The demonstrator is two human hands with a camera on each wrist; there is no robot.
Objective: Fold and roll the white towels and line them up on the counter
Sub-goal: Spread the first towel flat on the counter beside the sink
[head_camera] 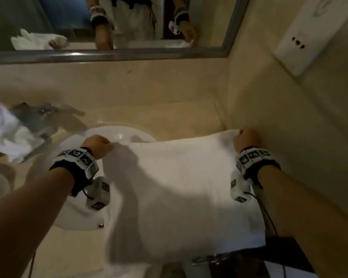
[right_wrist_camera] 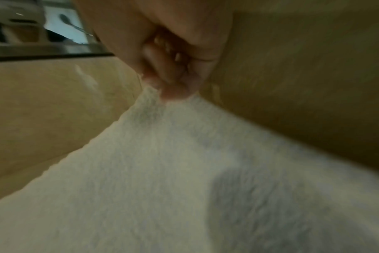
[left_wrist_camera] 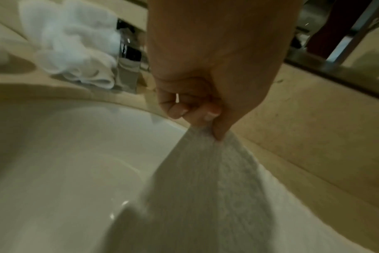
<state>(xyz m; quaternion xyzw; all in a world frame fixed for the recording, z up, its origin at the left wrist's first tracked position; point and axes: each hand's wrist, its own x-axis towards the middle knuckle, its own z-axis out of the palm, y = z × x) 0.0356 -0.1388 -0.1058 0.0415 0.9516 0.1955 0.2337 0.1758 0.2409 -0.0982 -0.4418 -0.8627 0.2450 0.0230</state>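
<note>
Far to my left a crumpled spare towel (head_camera: 6, 133) is heaped against the faucet (head_camera: 38, 115), parked there, I judge, so it stays out of the working area until its turn. Next comes the sink basin (head_camera: 76, 213), which the spread white towel (head_camera: 179, 187) partly overhangs on that side. My left hand (head_camera: 96, 145) pinches the towel's far left corner between thumb and curled fingers (left_wrist_camera: 180, 111), lifted just off the basin so the cloth stays taut. The towel itself lies flat across the counter (head_camera: 129, 109), its near edge hanging over the front. My right hand (head_camera: 246, 137) pinches the far right corner the same way, close to the side wall (head_camera: 289, 117); holding both corners keeps that edge straight for the first fold.
</note>
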